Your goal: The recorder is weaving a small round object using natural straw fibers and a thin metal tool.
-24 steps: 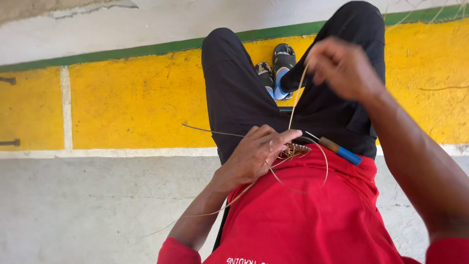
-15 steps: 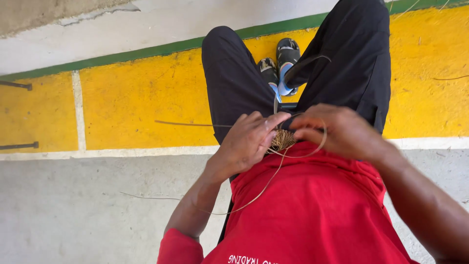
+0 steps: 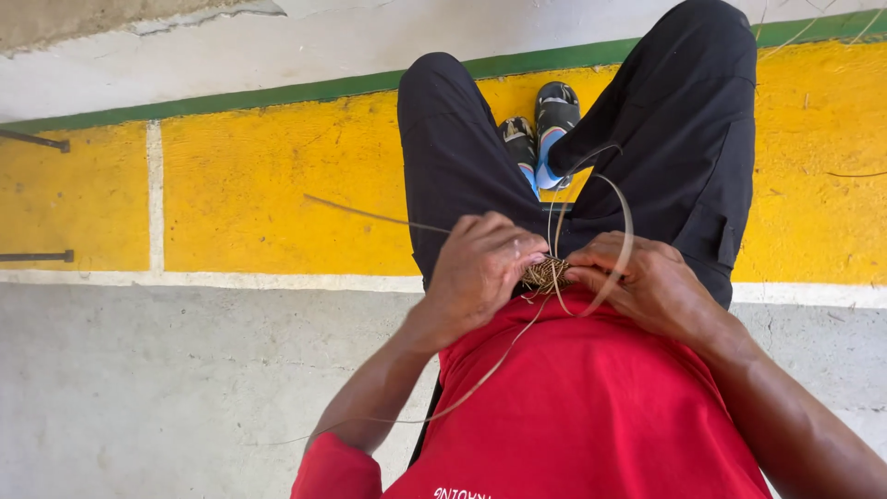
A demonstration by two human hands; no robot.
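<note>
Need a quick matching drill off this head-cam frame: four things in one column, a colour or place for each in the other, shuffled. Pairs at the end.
Things:
1. woven coil
2. shirt
3. trousers
4. loose strand

Colour or place:
A. black, over both legs
B. between the left hand and the right hand, held at the fingertips
C. red, lowest in the picture
D. sticking out sideways over the yellow painted band

Pairs: 1-B, 2-C, 3-A, 4-D

No packages, labels, signs or screens in view.
</note>
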